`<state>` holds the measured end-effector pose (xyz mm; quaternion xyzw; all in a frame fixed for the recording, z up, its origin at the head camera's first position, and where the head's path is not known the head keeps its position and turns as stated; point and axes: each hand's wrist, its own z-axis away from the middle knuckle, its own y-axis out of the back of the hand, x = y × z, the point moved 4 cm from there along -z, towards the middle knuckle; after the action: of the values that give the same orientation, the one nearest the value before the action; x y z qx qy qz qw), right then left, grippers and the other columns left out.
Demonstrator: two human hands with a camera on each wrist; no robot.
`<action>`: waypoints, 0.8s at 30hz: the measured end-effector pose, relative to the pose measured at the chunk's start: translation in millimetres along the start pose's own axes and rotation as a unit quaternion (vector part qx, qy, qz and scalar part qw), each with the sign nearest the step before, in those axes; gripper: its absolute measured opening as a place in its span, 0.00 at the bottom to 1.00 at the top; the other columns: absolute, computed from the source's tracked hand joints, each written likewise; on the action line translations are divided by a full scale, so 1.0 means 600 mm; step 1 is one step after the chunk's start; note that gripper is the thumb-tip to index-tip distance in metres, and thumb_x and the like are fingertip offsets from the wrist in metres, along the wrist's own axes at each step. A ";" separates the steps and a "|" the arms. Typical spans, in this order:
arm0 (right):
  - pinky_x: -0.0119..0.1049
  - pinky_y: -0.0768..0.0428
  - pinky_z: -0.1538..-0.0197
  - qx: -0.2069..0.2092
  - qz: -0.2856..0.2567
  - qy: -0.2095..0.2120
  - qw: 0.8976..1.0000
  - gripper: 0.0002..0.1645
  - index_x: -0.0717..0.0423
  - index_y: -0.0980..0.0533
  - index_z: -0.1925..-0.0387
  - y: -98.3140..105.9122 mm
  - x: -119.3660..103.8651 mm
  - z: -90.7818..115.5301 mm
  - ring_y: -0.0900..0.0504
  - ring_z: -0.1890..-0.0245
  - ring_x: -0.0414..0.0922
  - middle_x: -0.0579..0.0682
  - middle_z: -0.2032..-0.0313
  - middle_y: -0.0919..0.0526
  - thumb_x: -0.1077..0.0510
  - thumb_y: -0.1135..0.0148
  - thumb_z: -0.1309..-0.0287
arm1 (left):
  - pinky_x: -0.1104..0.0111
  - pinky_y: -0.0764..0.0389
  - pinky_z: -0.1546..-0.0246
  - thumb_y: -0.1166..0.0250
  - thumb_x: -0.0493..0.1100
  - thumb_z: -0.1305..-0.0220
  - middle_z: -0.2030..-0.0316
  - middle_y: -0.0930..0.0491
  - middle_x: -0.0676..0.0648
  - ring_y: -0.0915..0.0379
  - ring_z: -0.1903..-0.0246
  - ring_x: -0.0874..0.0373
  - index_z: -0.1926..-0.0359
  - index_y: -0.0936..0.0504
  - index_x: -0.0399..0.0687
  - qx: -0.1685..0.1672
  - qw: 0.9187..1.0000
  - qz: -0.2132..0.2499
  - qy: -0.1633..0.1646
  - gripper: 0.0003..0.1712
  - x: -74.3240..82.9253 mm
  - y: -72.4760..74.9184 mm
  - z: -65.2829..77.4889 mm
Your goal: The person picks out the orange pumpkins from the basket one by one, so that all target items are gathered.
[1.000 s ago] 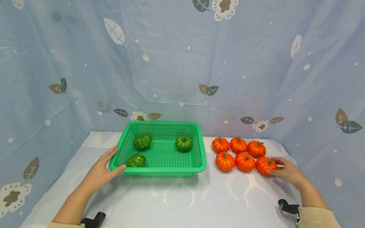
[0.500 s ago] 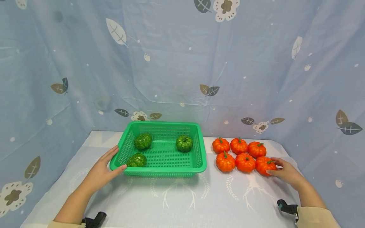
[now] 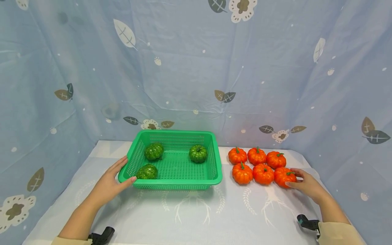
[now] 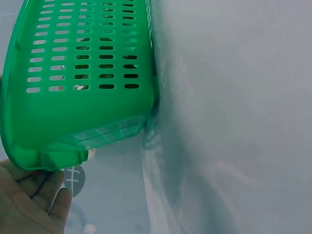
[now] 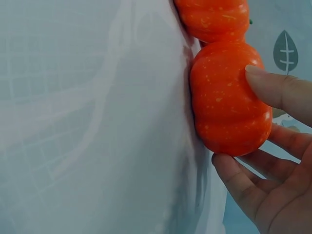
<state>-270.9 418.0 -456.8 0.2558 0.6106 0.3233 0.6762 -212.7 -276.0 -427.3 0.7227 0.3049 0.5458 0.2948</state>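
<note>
A green plastic basket (image 3: 180, 182) with slotted walls stands left of centre on the table. Three dark green pumpkins lie inside: one at the back left (image 3: 154, 151), one at the front left (image 3: 147, 172) and one at the right (image 3: 198, 154). My left hand (image 3: 107, 185) holds the basket's front left corner, thumb at the front rim and fingers along the left side. To the right, several orange pumpkins form two rows. My right hand (image 3: 309, 185) grips the front row's rightmost orange pumpkin (image 5: 229, 102), thumb on one side and fingers on the other; it sits against its neighbour (image 3: 263, 174).
The back row of orange pumpkins (image 3: 256, 156) stands near the table's rear edge. A blue patterned curtain (image 3: 183, 68) hangs behind and at both sides. A white cloth (image 3: 190, 217) covers the table. Each wrist wears a black camera mount (image 3: 102, 236).
My right hand and the orange pumpkin in its grip have shifted very slightly left, closer against the neighbouring pumpkin. The left hand and the basket stay as they were.
</note>
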 end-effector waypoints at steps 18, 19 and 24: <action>0.62 0.20 0.48 0.020 0.044 0.023 0.999 0.47 0.73 0.44 0.30 0.028 -0.013 0.033 0.31 0.41 0.76 0.81 0.38 0.38 0.48 0.34 0.35 | 0.28 0.41 0.41 0.34 0.56 0.32 0.23 0.49 0.38 0.49 0.30 0.26 0.25 0.41 0.35 -0.004 1.000 0.004 -0.014 0.46 0.002 0.006 0.000; 0.62 0.20 0.49 0.025 0.056 0.029 0.998 0.46 0.74 0.43 0.31 0.032 -0.018 0.037 0.30 0.42 0.76 0.81 0.39 0.37 0.48 0.35 0.35 | 0.28 0.40 0.41 0.35 0.56 0.31 0.23 0.49 0.38 0.49 0.30 0.26 0.25 0.41 0.36 -0.005 1.000 0.003 -0.014 0.45 0.002 0.010 0.000; 0.64 0.20 0.52 0.060 0.125 0.043 0.989 0.42 0.75 0.38 0.35 0.060 -0.041 0.056 0.29 0.44 0.75 0.80 0.40 0.33 0.45 0.37 0.33 | 0.28 0.38 0.44 0.37 0.56 0.29 0.24 0.48 0.36 0.46 0.32 0.25 0.25 0.40 0.36 0.001 1.000 -0.020 -0.016 0.43 0.006 0.040 0.006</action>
<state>-243.3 424.9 -409.8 0.3561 0.6206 0.3784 0.5873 -205.4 -288.8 -408.0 0.7257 0.3151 0.5276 0.3094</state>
